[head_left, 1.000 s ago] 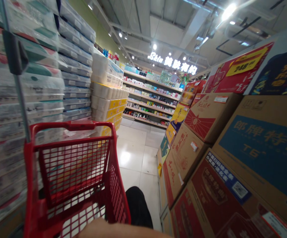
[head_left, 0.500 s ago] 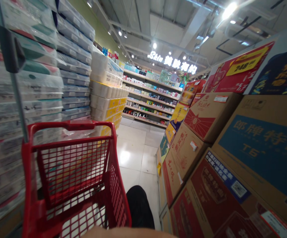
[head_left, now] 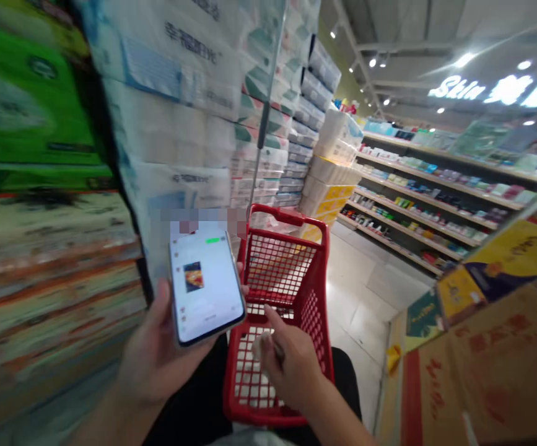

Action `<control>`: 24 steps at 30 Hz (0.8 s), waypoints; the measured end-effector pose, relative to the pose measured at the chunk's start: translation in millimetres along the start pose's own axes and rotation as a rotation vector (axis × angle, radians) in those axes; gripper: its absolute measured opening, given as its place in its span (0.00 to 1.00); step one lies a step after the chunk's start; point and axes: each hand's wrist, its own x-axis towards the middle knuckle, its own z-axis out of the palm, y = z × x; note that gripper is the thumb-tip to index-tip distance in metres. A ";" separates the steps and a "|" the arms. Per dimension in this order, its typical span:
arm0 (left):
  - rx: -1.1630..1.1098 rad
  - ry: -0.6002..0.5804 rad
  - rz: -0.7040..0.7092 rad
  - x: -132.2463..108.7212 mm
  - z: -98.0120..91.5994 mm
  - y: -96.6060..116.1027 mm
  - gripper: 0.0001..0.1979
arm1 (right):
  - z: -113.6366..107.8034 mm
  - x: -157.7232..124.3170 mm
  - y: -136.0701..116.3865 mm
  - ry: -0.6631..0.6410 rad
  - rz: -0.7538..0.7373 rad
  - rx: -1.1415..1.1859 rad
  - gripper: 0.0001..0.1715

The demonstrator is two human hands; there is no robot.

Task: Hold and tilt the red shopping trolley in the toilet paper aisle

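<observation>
Swung left since the earlier frame, my view brings in a phone (head_left: 212,303), lit and tilted, just left of the cart (head_left: 312,310). My left grip (head_left: 161,356) is closed around the phone's edges; my right grip (head_left: 293,359), over the cart, has its index finger out and the rest curled, contents unclear. Raising the phone and bringing up a picture (head_left: 193,276) appear done; a screen touch by my right finger is not yet made.

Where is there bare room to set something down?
Bare floor lies between cart, boxes and shelves; the cart's visible inside looks bare around the right hand. Crowded: left of the cart, with left hand, phone and stacked packs.
</observation>
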 end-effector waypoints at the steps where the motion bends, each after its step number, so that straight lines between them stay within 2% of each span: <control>1: 0.001 0.033 0.015 -2.5 0.4 1.5 0.23 | -6.0 3.9 -8.4 0.043 -0.039 0.000 0.33; 4: 0.028 0.183 0.025 -1.6 2.5 -1.1 0.25 | -17.6 12.0 -31.4 0.076 -0.124 0.005 0.33; 8: 0.103 0.319 0.009 0.0 7.1 -5.1 0.26 | -21.2 18.2 -49.1 0.023 -0.227 0.024 0.34; 11: 0.135 0.342 -0.001 -3.0 11.9 -5.1 0.25 | -21.6 20.4 -54.9 -0.019 -0.252 0.026 0.34; 16: 0.139 0.313 0.008 -8.4 17.8 -5.2 0.25 | -22.6 20.7 -60.7 -0.046 -0.243 0.022 0.35; 24: 0.153 0.369 -0.009 -11.1 14.8 -6.0 0.27 | -18.5 19.0 -61.1 -0.063 -0.268 -0.033 0.35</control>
